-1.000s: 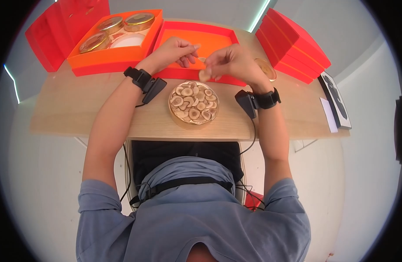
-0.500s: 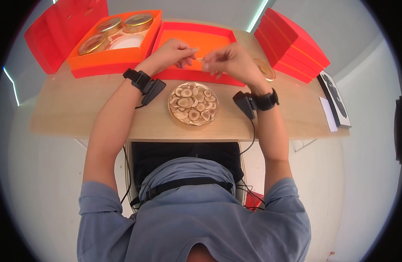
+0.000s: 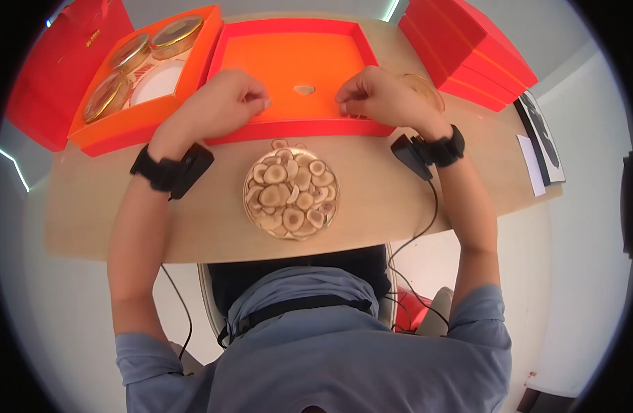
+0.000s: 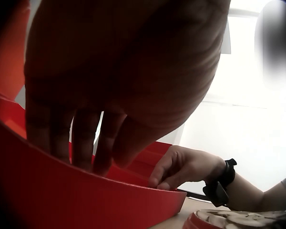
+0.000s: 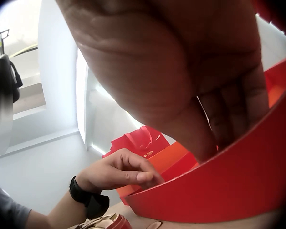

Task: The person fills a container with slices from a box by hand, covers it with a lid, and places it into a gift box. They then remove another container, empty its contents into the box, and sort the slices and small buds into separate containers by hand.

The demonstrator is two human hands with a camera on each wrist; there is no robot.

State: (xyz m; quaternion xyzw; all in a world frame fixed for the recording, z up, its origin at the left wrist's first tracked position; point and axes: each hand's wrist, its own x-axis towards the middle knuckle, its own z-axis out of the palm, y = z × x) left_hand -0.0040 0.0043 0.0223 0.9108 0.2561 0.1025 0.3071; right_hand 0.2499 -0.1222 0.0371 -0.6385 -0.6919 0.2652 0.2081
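Both hands reach into a shallow red box with an orange inside (image 3: 289, 51). My left hand (image 3: 223, 103) hangs over its front left part, fingers pointing down and loosely bent. On the front right side is my right hand (image 3: 382, 96), its fingers also bent downward inside the wall. The wall hides fingertips of each hand in that hand's own wrist view; nothing shows held. A small pale slice (image 3: 304, 89) lies on the orange floor between the hands. Nearer the body stands a round tin (image 3: 246, 199) heaped with dried brown-edged slices (image 3: 292, 219).
Left of the box stands an orange box (image 3: 134, 127) with several gold-rimmed round tins and one white round spot. Behind it is a red bag (image 3: 55, 82). Stacked red boxes (image 3: 468, 55) stand at the right, beside a round lid (image 3: 420, 86) and a framed picture (image 3: 540, 134).
The hands have moved apart, left hand to the left, right hand to the right. The slice pinched in the right hand earlier no longer shows there. The head view has shifted closer.
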